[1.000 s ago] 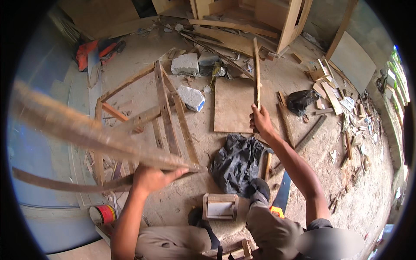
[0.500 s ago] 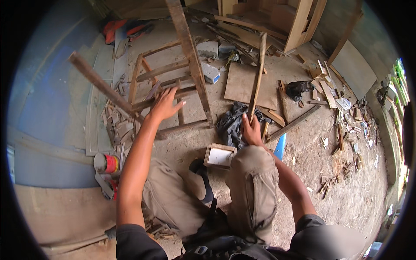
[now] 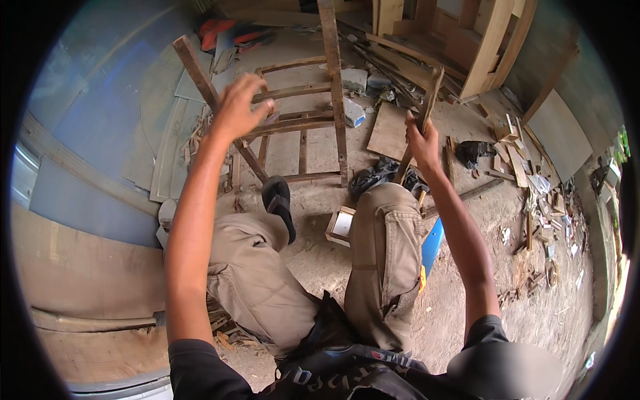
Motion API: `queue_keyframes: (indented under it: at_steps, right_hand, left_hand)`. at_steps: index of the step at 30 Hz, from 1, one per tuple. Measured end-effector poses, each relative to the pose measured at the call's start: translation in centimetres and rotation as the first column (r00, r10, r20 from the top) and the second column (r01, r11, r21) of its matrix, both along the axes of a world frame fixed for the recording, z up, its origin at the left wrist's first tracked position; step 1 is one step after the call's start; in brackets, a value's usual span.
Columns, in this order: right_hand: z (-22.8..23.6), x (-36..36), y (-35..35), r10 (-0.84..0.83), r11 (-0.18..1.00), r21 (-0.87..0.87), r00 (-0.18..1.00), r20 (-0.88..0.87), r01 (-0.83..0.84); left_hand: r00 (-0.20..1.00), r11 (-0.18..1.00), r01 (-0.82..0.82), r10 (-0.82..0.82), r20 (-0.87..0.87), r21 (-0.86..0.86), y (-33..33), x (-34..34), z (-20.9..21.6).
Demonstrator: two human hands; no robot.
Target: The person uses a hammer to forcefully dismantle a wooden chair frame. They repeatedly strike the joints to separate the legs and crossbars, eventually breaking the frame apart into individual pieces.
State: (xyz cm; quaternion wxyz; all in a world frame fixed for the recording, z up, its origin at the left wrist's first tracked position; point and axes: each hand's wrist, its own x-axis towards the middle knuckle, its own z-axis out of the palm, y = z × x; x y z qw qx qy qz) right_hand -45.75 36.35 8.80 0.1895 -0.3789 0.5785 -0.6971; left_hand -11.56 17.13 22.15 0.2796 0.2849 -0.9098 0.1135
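Observation:
A worn wooden frame (image 3: 339, 110), built of long legs joined by several crosspieces, leans ahead of me. My left hand (image 3: 237, 110) is raised beside its left leg (image 3: 193, 67), fingers apart and slightly blurred, holding nothing I can see. Whether it touches the wood I cannot tell. To the right, my right hand (image 3: 424, 141) is wrapped round a long wooden stick (image 3: 432, 93), which stands tilted with its upper end leaning right. The stick's lower part runs down toward a black plastic bag (image 3: 373, 175), partly behind my right knee.
A small wooden box (image 3: 341, 225) with a white inside sits between my legs. Beside my right leg lies a flat blue tool (image 3: 433, 245) with a yellow part. Concrete blocks (image 3: 353, 112), a board (image 3: 393, 130) and scattered wood scraps (image 3: 543, 227) cover the floor. Panels (image 3: 100, 180) stand at left.
Both hands have risen and moved farther from me, the right one carrying the stick. The left hand has come off the crosspiece area toward the left leg. My left foot and the view have shifted.

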Motion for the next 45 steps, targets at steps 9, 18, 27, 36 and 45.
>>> queue_keyframes:
  at_steps: [9, 18, 27, 36, 45]
  right_hand:
    - [13.4, 5.6, -10.5, -0.147, 0.983, -0.170, 0.872, -0.466, 0.075]
    - [11.6, 6.3, -16.1, -0.144, 0.983, 0.021, 0.833, -0.534, 0.184]
    - [7.0, 6.8, -16.1, 0.033, 0.981, 0.186, 0.891, -0.452, 0.058]
    - [6.3, 5.9, -16.6, 0.093, 0.990, 0.135, 0.920, -0.381, -0.044]
    - [6.3, 5.8, -16.4, 0.120, 0.983, 0.179, 0.887, -0.446, -0.043]
  left_hand:
    - [0.711, 0.929, -0.240, 0.366, -0.601, 0.282, -9.7, 7.2, 1.0]
    - [0.622, 0.896, 0.032, 0.329, -0.711, 0.443, -12.3, 3.4, -5.2]
    - [0.493, 0.967, 0.156, 0.099, -0.864, 0.201, -14.1, 3.8, -7.4]
    - [0.453, 0.963, 0.192, 0.082, -0.888, 0.187, -14.2, 2.8, -7.6]
    - [0.572, 0.892, -0.023, 0.383, -0.725, 0.452, -11.6, 3.1, -5.9]
